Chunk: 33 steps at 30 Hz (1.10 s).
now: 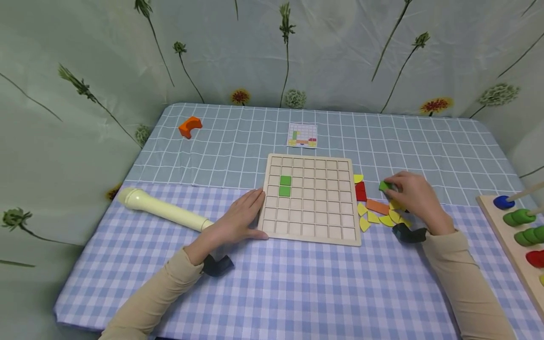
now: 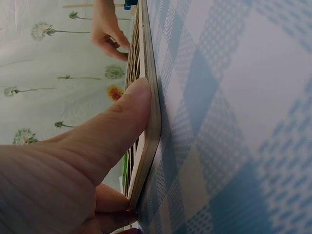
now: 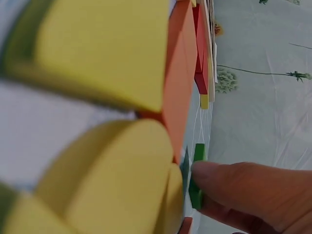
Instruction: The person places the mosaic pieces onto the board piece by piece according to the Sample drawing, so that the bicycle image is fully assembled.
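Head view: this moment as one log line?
left hand: touching square wooden grid board; right hand: pinching flat green block; board: two green squares

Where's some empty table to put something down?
There's a wide bare patch of checked cloth in front of the wooden board, between the two sleeves. Farther back, the grey cloth is bare between the orange block and the picture card. It's crowded just right of the board, where yellow pieces, red pieces and an orange strip lie near the right hand.

Grn block (image 1: 384,186) (in rt. grip (image 1: 416,196))
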Tool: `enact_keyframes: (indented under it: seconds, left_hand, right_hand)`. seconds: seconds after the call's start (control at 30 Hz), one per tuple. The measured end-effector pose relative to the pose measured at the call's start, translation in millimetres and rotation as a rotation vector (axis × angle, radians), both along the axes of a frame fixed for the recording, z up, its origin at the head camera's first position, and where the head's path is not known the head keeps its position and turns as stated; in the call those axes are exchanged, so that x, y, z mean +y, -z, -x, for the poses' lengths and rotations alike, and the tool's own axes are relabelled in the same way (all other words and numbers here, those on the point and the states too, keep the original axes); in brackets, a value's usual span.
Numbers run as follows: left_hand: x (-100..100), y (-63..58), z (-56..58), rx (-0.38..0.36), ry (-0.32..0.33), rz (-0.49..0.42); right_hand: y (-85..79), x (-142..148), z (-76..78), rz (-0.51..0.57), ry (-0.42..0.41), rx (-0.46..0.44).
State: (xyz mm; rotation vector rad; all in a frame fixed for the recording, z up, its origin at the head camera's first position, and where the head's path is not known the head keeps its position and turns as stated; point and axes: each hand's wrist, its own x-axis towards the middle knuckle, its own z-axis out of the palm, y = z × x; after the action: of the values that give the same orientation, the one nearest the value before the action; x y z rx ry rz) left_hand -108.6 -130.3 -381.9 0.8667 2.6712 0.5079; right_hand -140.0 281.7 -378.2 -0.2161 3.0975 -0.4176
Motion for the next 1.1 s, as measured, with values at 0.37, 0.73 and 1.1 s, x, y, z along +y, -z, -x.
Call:
enact_keyframes:
  seconds: [0.37, 0.73, 1.1]
  left_hand:
    - [1, -2.1, -2.2, -0.006, -0.007, 0.003]
    - [3, -0.1, -2.0, -0.015, -0.018, -0.001]
    - [0, 0.4, -1.2, 0.012, 0.002, -0.013]
  right_hand:
    - [-10.9, -12, -4.8, 0.005, 0.004, 0.046]
    - [-17.6, -31, -8.8, 0.022, -0.118, 0.185]
    - [-19.3, -71, -8.6, 0.062, -0.262, 0.238]
